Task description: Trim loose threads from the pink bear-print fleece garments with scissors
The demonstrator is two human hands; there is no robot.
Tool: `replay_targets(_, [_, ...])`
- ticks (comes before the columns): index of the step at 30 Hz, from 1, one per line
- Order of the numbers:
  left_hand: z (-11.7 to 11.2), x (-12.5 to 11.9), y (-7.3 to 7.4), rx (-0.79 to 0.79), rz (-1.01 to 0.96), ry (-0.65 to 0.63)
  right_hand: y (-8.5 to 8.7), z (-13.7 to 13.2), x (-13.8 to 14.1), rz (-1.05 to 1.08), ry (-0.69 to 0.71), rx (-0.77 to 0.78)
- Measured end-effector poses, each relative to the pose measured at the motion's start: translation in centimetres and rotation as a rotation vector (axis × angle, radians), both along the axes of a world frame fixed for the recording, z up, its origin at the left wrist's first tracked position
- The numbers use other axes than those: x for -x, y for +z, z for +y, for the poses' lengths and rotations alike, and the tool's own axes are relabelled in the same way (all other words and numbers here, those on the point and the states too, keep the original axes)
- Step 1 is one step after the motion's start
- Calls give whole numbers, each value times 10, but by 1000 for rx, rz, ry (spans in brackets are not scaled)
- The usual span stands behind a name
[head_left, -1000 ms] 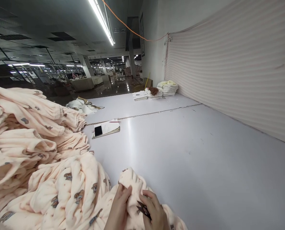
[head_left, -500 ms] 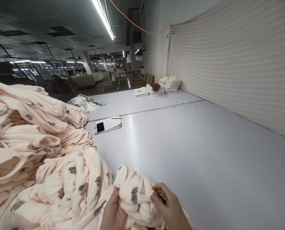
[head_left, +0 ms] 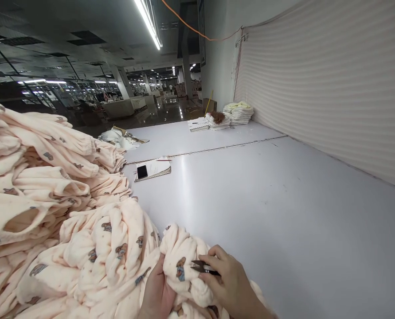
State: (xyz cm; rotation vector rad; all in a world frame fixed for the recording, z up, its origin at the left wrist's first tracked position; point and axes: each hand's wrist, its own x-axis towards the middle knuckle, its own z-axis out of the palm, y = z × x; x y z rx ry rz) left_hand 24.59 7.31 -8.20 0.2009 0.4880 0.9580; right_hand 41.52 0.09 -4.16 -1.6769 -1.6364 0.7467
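At the bottom centre, my left hand grips a bunched pale pink fleece garment printed with small brown and blue animal figures. My right hand holds a pair of small dark thread snips between thumb and fingers. The snips' blades point left and lie against or just over the fabric, near a printed figure; their tips stand slightly apart. Part of the garment hangs below and behind my right hand, and its lower end is cut off by the view's edge.
A large heap of matching pink garments fills the left side. On the pale table lie a paper pad with a phone, fabric scraps and stacked white cloth. A striped cloth curtain hangs along the right.
My right hand has turned and shifted slightly up, bringing the snips' blades into view over the fabric. My left hand stays on the garment. The whole view has shifted a little.
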Motion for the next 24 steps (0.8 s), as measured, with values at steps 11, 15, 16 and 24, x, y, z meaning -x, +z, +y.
replay_targets(11, [-3,2,2,82,165,-16,6,17,-1,377,14,210])
replay_targets(15, [-3,4,2,71,105,-19,8,11,1,327,-39,201])
replay_targets(16, [-3,4,2,84,101,-20,10,7,2,277,-38,185])
replay_targets(24, [-6,7,4,152,127,-27,12,2,9,257,6,89])
